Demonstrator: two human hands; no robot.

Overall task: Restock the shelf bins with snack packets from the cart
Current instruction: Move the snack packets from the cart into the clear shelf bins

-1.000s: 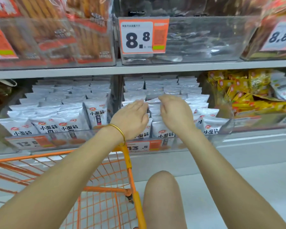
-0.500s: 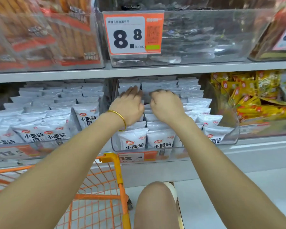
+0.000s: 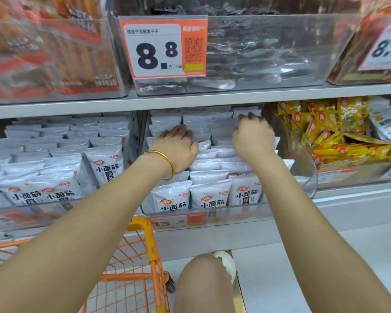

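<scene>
Hands spreading apart, deeper: left hand (image 3: 176,150) pressing flat on snack packets (image 3: 210,195), right hand (image 3: 253,137) curling over the rear rows of the bin (image 3: 235,214), grip unclear

Limbs: left arm (image 3: 77,222) and right arm (image 3: 314,222), bare along all that shows.
Wrist of left grip (image 3: 176,150): one thin, plain gold bangle (image 3: 167,164).
Nails of right grip (image 3: 253,138): look dark, blurred.
Leg: one bare knee (image 3: 203,281).
Footwear: one white, rounded shoe toe (image 3: 226,262).

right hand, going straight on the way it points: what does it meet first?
Most likely the back rows of white snack packets in the middle bin. The right hand points toward the bin's rear, under the upper shelf. Its fingertips may be touching them; depth is unclear.
</scene>
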